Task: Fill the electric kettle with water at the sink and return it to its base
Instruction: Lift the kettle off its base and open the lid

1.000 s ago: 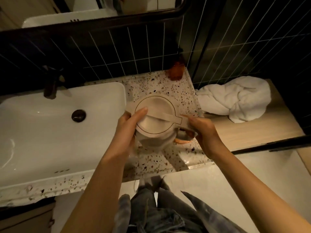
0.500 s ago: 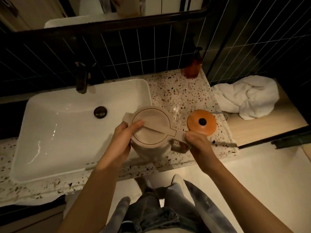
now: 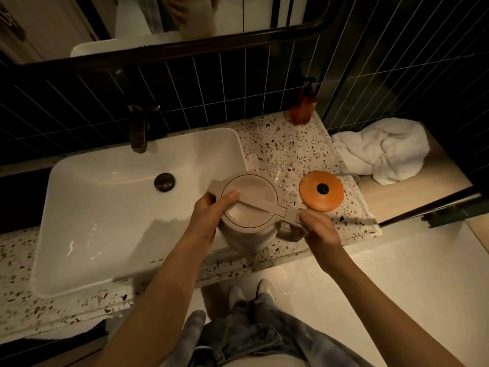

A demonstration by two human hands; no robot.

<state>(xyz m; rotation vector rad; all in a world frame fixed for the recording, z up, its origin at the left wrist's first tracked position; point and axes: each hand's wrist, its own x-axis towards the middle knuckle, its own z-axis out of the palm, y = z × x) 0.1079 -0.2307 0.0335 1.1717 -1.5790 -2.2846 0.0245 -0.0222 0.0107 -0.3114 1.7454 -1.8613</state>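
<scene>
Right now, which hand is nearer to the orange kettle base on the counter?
The right hand. It grips the kettle handle just below-left of the orange base. The left hand holds the kettle's far side, next to the sink.

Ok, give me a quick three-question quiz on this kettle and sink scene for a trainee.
1. True or false: the kettle sits on its orange base.
2. Which hand grips the kettle's handle? A) left hand B) right hand
3. Fill in: the lid of the kettle is ____.

Key: 1 false, it is off the base, beside the sink. 2 B. 3 closed.
</scene>
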